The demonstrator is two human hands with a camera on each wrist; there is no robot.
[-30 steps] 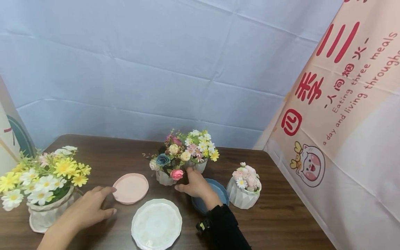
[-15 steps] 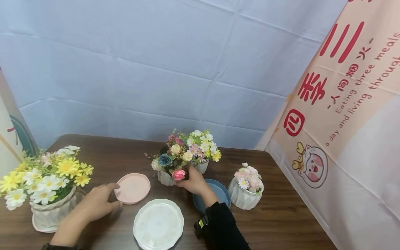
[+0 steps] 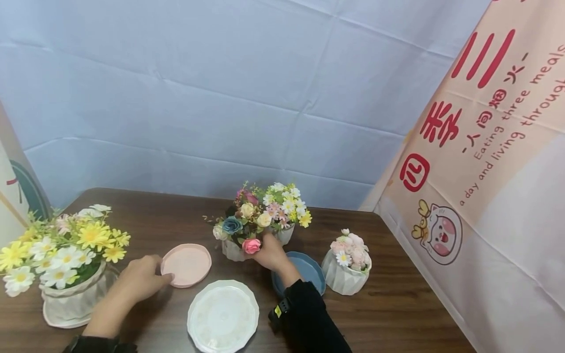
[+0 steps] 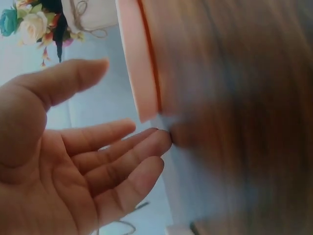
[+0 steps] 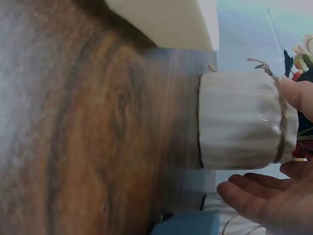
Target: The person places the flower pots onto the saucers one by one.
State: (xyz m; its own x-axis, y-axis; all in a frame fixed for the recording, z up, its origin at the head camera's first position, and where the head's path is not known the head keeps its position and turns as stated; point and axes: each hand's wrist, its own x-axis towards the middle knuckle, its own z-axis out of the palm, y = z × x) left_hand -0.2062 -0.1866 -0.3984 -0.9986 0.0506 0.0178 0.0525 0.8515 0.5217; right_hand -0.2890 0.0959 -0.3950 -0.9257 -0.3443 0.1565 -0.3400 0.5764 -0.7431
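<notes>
My right hand (image 3: 272, 254) is at a white flower pot (image 5: 239, 122) of mixed roses (image 3: 248, 211), tied with twine. In the right wrist view its thumb lies on the pot near the rim and its fingers on the opposite side; the other fingers are fairly straight. The pot stands upright on the table. At the left edge of a small pink saucer (image 3: 186, 265) is my left hand (image 3: 140, 278). Its thumb and fingers are spread apart in the left wrist view, with fingertips close to the saucer's rim (image 4: 142, 73); contact is unclear.
Behind the rose pot stands a daisy pot (image 3: 286, 211). A blue saucer (image 3: 311, 269) lies under my right forearm, beside a pot of pale pink flowers (image 3: 346, 274). A white plate (image 3: 222, 316) lies in front. Yellow and white daisies (image 3: 62, 255) fill a pot at left.
My right hand has moved left against the rose pot, its thumb now behind the pink rose. My left hand has shifted slightly, its thumb closer to the pink saucer. The pots have stayed put.
</notes>
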